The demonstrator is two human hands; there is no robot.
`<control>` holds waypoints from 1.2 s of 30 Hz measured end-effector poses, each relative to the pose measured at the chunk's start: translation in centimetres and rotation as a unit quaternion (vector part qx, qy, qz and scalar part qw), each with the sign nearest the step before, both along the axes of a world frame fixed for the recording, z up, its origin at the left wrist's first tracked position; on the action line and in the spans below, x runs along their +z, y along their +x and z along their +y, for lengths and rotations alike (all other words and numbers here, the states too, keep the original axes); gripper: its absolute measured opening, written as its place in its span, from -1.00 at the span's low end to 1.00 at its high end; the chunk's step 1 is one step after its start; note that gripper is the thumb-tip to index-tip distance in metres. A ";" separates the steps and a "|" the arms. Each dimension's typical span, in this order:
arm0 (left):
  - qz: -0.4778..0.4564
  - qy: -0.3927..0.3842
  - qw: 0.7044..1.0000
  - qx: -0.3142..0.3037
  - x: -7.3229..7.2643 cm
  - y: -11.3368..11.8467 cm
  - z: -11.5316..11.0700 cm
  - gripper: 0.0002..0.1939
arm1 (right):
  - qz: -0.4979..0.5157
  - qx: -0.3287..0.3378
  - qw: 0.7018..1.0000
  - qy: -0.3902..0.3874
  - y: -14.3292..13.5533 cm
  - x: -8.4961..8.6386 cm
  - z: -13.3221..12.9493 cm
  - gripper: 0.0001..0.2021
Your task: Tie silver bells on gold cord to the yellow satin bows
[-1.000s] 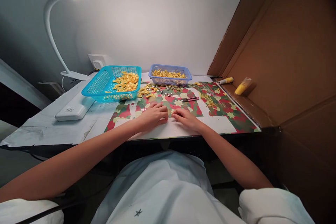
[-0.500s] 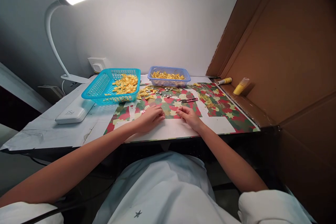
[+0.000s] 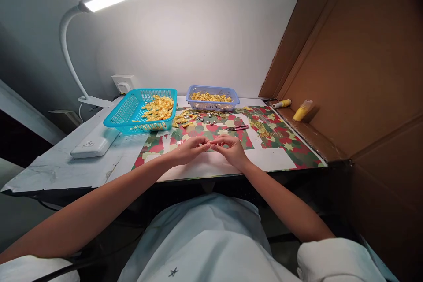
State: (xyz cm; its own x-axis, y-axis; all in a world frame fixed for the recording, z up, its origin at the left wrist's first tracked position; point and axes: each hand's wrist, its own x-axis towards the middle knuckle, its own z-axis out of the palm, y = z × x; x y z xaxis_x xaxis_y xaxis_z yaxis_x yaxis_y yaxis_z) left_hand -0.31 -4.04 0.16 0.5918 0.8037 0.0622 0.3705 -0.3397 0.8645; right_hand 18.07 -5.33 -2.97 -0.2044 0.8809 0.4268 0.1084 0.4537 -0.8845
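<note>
My left hand [image 3: 191, 150] and my right hand [image 3: 230, 151] meet fingertip to fingertip above the near part of the patterned sheet [image 3: 158, 142]. Both are closed in a pinch; whatever sits between the fingertips is too small to make out. Just beyond them lie several small silver bells [image 3: 210, 122] and a pile of yellow ribbon bows [image 3: 185, 119]. A pair of thread snips [image 3: 238, 128] rests past my right hand, with a heap of thin gold cords [image 3: 261, 129] to its right.
A turquoise basket [image 3: 122, 116] holds yellow bows, and a purple basket [image 3: 236, 100] holds gold-corded pieces. A white power bank [image 3: 92, 143] lies at left under a lamp [image 3: 64, 39]. Cardboard [image 3: 357, 75] walls the right side, with two yellow spools [image 3: 282, 103] [image 3: 301, 111] beside it.
My hands were apart over the sheet; they have come together, fingertips touching. The right hand has moved left, and the left hand's fingers now point toward it.
</note>
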 end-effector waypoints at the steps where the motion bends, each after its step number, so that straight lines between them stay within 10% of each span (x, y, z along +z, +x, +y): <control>1: -0.011 -0.009 1.000 -0.001 0.0 0.1 0.0 -0.54 | 0.013 -0.008 1.000 0.003 -0.2 0.0 0.0 -0.77; 7: -0.040 0.019 0.997 0.060 1.9 -0.9 1.4 -0.56 | 0.057 -0.041 0.997 -0.025 -0.3 1.0 1.2 -0.69; 12: -0.110 0.092 0.967 0.211 5.1 -6.5 3.5 -0.59 | 0.083 -0.047 0.994 -0.050 1.2 2.7 2.6 -0.64; 16: -0.055 0.116 0.960 0.250 4.7 -11.1 2.9 -0.59 | 0.097 -0.073 0.992 -0.018 2.3 4.3 3.4 -0.62; 21: 0.036 0.125 0.973 0.191 2.8 -11.7 1.5 -0.53 | 0.115 -0.080 0.990 0.011 3.0 6.5 4.1 -0.66; 30: -0.054 -0.081 0.994 -0.054 3.6 -1.7 4.4 -0.49 | 0.153 -0.122 0.981 0.015 5.3 9.2 6.9 -0.61; 36: -0.062 -0.113 0.991 -0.030 2.4 -5.1 4.9 -0.51 | 0.179 -0.192 0.965 0.016 9.9 10.1 9.0 -0.56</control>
State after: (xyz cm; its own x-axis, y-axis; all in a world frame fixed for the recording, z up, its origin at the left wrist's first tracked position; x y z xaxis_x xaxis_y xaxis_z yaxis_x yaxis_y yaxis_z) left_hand -5.40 0.83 2.60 0.6373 0.7696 -0.0399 0.2416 -0.1504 0.9587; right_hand 27.94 3.70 7.13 0.3009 0.8469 0.4383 -0.0362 0.4695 -0.8822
